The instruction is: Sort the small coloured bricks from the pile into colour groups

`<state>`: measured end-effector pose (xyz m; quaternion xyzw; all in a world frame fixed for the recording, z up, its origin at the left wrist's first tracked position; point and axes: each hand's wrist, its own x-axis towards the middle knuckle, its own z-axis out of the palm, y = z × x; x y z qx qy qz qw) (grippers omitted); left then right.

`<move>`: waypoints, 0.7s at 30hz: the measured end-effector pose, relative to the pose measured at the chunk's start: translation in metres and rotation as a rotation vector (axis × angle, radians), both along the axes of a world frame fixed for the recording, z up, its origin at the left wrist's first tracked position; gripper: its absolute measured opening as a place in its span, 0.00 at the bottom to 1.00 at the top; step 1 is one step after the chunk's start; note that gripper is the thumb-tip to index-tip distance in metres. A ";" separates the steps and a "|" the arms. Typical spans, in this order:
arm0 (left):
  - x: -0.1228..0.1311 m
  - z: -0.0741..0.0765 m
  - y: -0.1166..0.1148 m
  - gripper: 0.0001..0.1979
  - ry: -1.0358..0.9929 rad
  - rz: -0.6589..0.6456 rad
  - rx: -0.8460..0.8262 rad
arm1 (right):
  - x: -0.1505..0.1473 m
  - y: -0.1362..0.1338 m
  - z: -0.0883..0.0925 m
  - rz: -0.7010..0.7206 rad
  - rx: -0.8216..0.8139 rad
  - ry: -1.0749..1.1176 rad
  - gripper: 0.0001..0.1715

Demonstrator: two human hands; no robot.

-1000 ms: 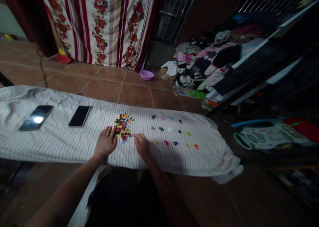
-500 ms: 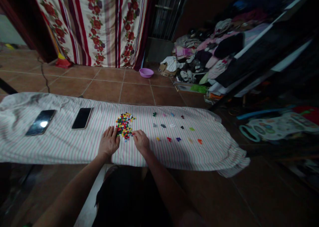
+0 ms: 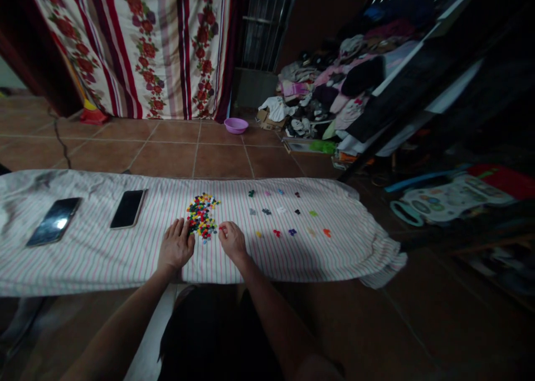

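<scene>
A loose pile of tiny coloured pieces (image 3: 202, 214), mixed red, yellow, green, black and white, lies on the striped cloth in front of me. At the pile's left edge my left hand (image 3: 177, 246) rests flat, its fingers stretched out and touching the outermost pieces. My right hand (image 3: 233, 240) is just right of the pile, thumb and forefinger pinched on what looks like a small red piece (image 3: 221, 228). Small groups sorted by colour sit in rows further right, among them a red group (image 3: 277, 233), a purple group (image 3: 292, 232) and an orange group (image 3: 327, 233).
Two phones, one dark (image 3: 54, 221) and one with a pale edge (image 3: 128, 209), lie to the left on the striped cloth (image 3: 234, 269). Beyond are a purple basin (image 3: 236, 126) on the tiled floor and a heap of clothes (image 3: 330, 91).
My right hand has drawn slightly away from the pile, a small red piece now showing at its fingertips. The left hand stays beside the pile. The whole view has shifted a little.
</scene>
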<state>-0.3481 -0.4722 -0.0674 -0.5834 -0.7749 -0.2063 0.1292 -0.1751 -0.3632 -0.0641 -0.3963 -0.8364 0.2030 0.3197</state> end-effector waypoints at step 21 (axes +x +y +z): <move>-0.001 -0.002 0.000 0.27 -0.020 -0.018 0.032 | 0.038 0.010 0.023 -0.080 0.032 0.172 0.13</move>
